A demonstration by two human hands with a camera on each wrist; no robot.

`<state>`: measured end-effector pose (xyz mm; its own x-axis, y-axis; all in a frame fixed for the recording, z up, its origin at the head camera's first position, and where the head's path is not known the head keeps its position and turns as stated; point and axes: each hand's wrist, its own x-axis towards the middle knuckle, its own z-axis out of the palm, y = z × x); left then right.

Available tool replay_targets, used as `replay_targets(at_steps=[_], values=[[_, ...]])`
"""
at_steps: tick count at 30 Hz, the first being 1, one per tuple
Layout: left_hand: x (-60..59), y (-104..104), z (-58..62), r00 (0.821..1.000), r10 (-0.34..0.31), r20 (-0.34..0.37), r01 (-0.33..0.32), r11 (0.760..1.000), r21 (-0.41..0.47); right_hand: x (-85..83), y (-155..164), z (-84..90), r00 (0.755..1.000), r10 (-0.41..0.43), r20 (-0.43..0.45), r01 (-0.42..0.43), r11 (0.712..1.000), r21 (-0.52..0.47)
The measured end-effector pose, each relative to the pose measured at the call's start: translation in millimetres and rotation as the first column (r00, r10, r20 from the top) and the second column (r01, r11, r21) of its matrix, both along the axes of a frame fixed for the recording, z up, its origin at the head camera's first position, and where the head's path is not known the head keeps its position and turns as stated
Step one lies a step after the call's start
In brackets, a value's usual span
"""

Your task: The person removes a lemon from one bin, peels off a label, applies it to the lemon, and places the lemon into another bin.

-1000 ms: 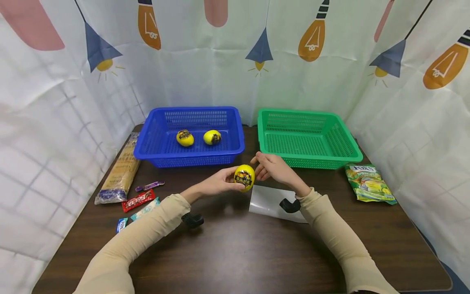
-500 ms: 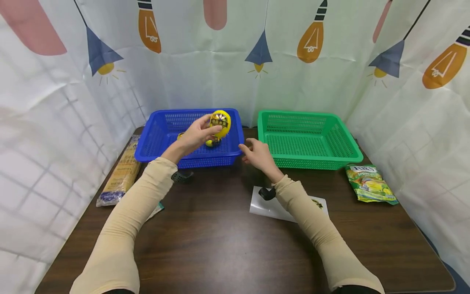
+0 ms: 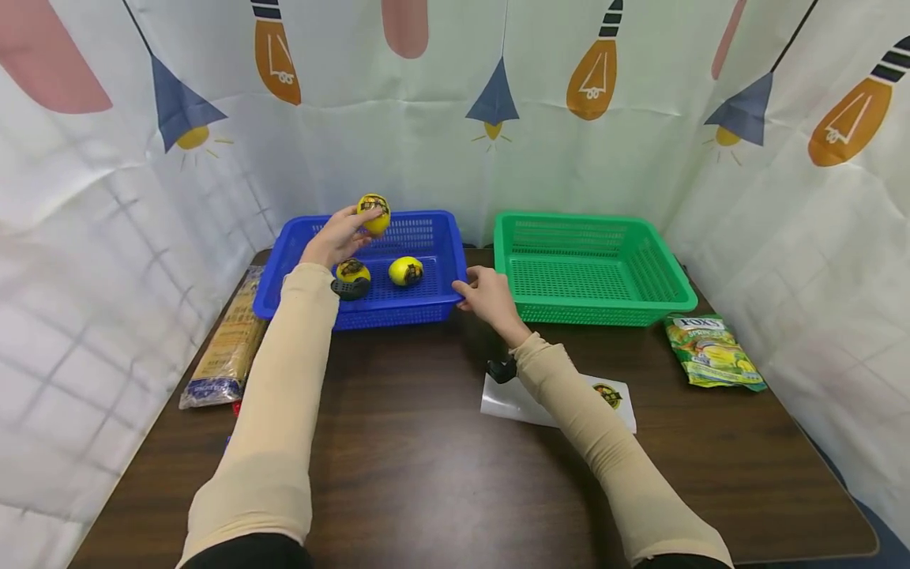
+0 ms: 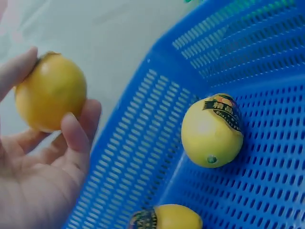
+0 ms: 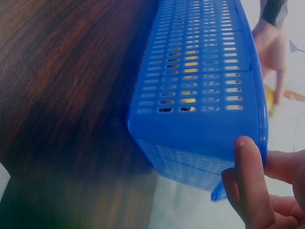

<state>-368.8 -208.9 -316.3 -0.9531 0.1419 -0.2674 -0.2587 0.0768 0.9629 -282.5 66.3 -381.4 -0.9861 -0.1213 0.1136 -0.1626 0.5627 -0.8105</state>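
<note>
My left hand point(image 3: 353, 224) holds a yellow lemon point(image 3: 373, 212) with a dark label above the far left part of the blue basket point(image 3: 398, 307). In the left wrist view that lemon point(image 4: 50, 98) sits between thumb and fingers of my left hand point(image 4: 52, 119), over the blue basket's rim point(image 4: 143, 124). Two more labelled lemons point(image 3: 352, 270) point(image 3: 406, 270) lie on the basket floor. My right hand point(image 3: 466, 285) grips the basket's near right corner. The right wrist view shows its fingers point(image 5: 250, 176) on the blue basket's wall point(image 5: 205, 95).
An empty green basket point(image 3: 597, 316) stands right of the blue one. A candy bag point(image 3: 711, 352) lies at the right, a white sheet point(image 3: 618, 395) under my right forearm, a pasta packet point(image 3: 227, 344) at the left. Curtains enclose the dark table point(image 3: 426, 442).
My left hand carried the lemon from the table's middle up and back over the blue basket, then further left. My right hand moved forward and took hold of the basket's corner.
</note>
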Motion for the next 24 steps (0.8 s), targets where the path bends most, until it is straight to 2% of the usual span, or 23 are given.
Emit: replay_targets(at_steps=[4, 9, 13, 16, 18, 20, 24], values=[[-8.3, -1, -5.7, 0.998, -0.011, 0.067, 0.016, 0.996, -0.086, -0.8, 0, 1.3, 1.000, 0.007, 0.016, -0.008, 1.000, 0.016], [-17.5, 2, -21.6, 0.988, 0.010, 0.154, 0.022, 0.979, -0.204, -0.6, -1, -0.4, 1.000, 0.002, 0.020, -0.002, 1.000, 0.026], [-24.6, 4, -38.2, 0.983, -0.003, 0.181, 0.067, 0.935, -0.349, -0.4, 0, -3.5, 0.999, 0.014, 0.037, -0.014, 1.000, 0.009], [-29.5, 7, -47.2, 0.985, -0.044, 0.165, 0.121, 0.861, -0.493, -1.1, 1, -5.3, 0.999, 0.009, 0.034, -0.009, 1.000, 0.001], [-33.0, 10, -51.5, 0.985, -0.063, 0.163, 0.145, 0.817, -0.559, -2.0, 1, -6.0, 1.000, -0.005, 0.023, 0.005, 1.000, -0.002], [-36.2, 13, -54.7, 0.980, -0.064, 0.191, 0.173, 0.754, -0.633, -2.9, 2, -6.5, 1.000, -0.012, 0.017, 0.012, 1.000, -0.002], [-42.0, 16, -58.1, 0.968, -0.045, 0.248, 0.218, 0.648, -0.730, -5.4, 2, -6.8, 1.000, 0.004, 0.026, -0.003, 1.000, -0.022]])
